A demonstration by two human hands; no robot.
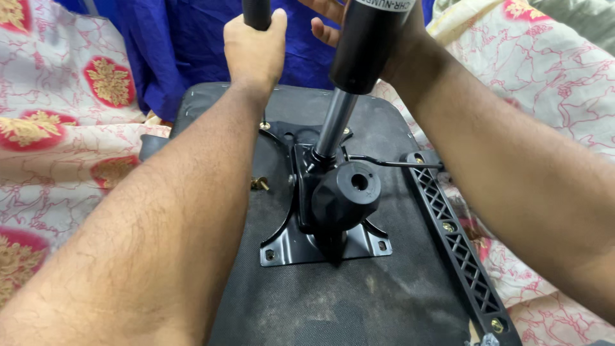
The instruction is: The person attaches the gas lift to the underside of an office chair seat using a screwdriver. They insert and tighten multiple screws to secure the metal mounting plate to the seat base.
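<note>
At far centre, the left hand [254, 48] wraps a black lever [257, 13], steadying the upturned chair seat [333, 307]. Right hand [333, 19], fingers partly spread behind the gas cylinder [365, 48], braces it upright in the mounting plate [282, 247]; its exact grip cannot be told.

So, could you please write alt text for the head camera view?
Two bare hands work on an upturned office chair seat: the left hand grips a black bar, the right hand reaches behind the black gas cylinder rising from the metal mounting plate. Patterned cloth lies around.
</note>
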